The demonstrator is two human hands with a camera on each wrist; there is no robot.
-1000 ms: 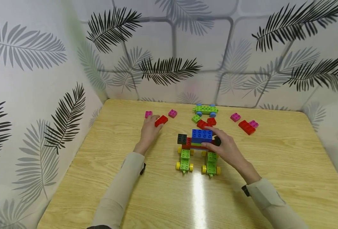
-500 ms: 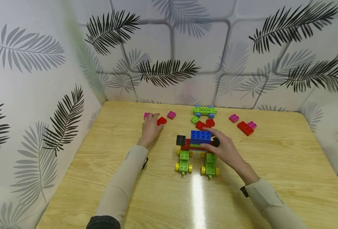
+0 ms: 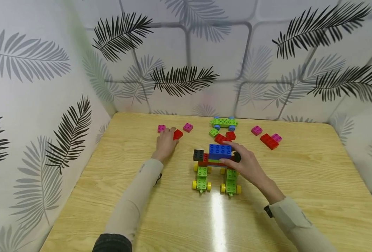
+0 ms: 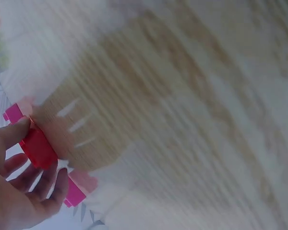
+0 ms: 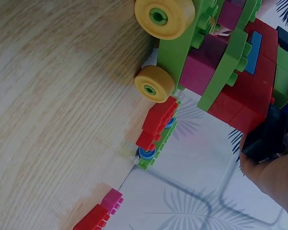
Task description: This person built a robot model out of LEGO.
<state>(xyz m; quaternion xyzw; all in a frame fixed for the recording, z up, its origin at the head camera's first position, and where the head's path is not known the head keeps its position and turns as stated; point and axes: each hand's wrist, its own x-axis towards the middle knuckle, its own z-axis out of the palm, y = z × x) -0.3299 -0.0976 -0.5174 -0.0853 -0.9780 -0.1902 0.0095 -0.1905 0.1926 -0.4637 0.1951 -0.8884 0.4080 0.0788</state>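
My left hand [image 3: 166,142] pinches a red toy building brick [image 4: 39,146] low over the table, the thumb at one end and fingertips at the other in the left wrist view. My right hand [image 3: 247,162] grips the right end of a blue brick [image 3: 220,149] that tops a built model. Under the blue brick run green and red layers [image 5: 247,98], with a black block [image 3: 198,154] at the left end and another black piece [image 5: 269,134] beside my right fingers. Two green wheeled bases [image 3: 201,178] with yellow wheels carry the model.
Pink bricks [image 3: 188,127] lie on either side of my left hand. Behind the model are a green car base [image 3: 224,122] with blue wheels, a small green brick [image 3: 214,132] and red bricks [image 3: 220,139]. A red brick [image 3: 269,141] and pink ones lie right. Patterned walls border the table [image 3: 299,175].
My left fingers have shifted over the red brick, and less of it shows in the head view. My right hand keeps its grip on the blue brick. The head view has shifted slightly.
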